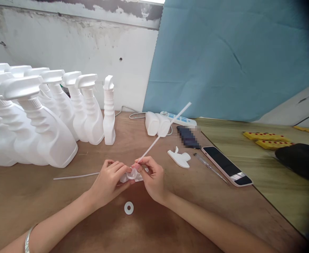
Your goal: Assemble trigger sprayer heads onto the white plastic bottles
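My left hand point(112, 178) is closed around a small white plastic part point(131, 175), mostly hidden by the fingers, so its exact kind cannot be made out. Thumb and fingertips of my right hand point(153, 177) pinch the lower end of a thin white tube point(150, 147) right at that part. The tube slants up and away to the right. A second thin tube point(75, 176) lies on the table to the left, its near end passing behind my left hand. Below my hands a flat white ring washer point(128, 208) rests on the wood. To the right lies a loose white spray-trigger piece point(179, 157).
Several white spray bottles point(51, 135) stand in rows at the left, one bottle point(109, 112) at their right end. Behind my hands are white blocks point(152, 123) and a power strip point(181, 119). A phone point(227, 167) and a slim tool point(209, 167) lie at the right.
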Available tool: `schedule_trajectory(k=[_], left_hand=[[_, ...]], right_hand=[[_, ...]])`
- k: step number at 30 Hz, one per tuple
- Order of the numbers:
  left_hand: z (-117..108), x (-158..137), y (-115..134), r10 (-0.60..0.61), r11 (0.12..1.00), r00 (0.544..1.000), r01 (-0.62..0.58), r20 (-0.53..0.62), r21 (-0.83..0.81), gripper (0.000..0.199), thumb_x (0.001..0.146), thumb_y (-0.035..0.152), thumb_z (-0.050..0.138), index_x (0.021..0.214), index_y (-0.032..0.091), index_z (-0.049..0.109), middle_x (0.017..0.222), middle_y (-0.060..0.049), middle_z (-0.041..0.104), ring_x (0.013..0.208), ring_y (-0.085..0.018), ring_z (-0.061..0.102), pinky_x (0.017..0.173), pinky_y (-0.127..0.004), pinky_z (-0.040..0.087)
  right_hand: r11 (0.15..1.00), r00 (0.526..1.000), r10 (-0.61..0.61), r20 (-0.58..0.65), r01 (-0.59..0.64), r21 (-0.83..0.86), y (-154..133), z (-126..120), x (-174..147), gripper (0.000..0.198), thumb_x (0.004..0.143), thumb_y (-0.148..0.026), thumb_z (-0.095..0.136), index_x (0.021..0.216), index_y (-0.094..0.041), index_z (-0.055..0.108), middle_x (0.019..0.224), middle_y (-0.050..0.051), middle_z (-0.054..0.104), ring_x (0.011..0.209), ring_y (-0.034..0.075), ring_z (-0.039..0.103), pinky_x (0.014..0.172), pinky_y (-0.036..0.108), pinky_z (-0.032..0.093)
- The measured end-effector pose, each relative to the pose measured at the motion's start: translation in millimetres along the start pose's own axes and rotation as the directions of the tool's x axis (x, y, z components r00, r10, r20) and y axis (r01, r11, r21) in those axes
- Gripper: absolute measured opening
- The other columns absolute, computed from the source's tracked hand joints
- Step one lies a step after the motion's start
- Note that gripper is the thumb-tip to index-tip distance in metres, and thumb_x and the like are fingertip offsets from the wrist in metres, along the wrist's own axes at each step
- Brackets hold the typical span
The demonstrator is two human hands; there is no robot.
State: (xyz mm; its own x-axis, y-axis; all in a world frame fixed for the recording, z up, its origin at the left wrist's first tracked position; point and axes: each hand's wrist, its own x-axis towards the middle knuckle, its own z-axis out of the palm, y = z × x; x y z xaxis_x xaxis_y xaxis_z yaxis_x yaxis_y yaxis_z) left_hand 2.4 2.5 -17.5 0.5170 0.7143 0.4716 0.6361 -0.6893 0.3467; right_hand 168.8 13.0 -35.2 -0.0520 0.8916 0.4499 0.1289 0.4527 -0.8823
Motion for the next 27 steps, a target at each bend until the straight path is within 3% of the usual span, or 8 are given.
schedule_trajectory(k=[8,18,27], left_hand=[[1.9,-0.3,-0.2,0.008,1.0,1.0,-0.008,-0.012,0.008,0.007,0.083,0.026,0.052,0.084,0.019,0.052,0.07,0.002,0.057,0.065,-0.013,0.053,0.073,-0.031,0.033],[4.8,-1.6,-2.5,0.016,1.0,0.999,-0.015,-0.033,0.01,0.007,0.08,0.024,0.054,0.077,0.019,0.05,0.066,0.002,0.055,0.065,-0.013,0.052,0.072,-0.03,0.036],[0.6,1.4,5.8,-0.005,1.0,0.999,0.006,-0.037,0.024,0.007,0.079,0.025,0.054,0.082,0.019,0.053,0.072,-0.001,0.061,0.066,-0.015,0.056,0.067,-0.03,0.041]], right_hand=[[0.969,0.977,-0.172,0.128,0.191,-0.156,-8.1,-2.7,1.1,0.006,0.084,-0.022,0.053,0.079,-0.021,0.056,0.078,0.002,0.063,0.071,0.014,0.06,0.063,0.026,0.048],[0.883,0.919,-0.365,0.149,0.393,-0.257,-6.0,-2.2,-0.7,0.012,0.085,-0.018,0.046,0.075,-0.021,0.052,0.071,0.003,0.062,0.067,0.016,0.054,0.061,0.029,0.046],[0.873,0.92,-0.368,0.137,0.392,-0.29,-10.9,-4.5,-0.8,0.011,0.086,-0.023,0.047,0.078,-0.021,0.054,0.074,0.004,0.061,0.073,0.017,0.053,0.067,0.031,0.047]])
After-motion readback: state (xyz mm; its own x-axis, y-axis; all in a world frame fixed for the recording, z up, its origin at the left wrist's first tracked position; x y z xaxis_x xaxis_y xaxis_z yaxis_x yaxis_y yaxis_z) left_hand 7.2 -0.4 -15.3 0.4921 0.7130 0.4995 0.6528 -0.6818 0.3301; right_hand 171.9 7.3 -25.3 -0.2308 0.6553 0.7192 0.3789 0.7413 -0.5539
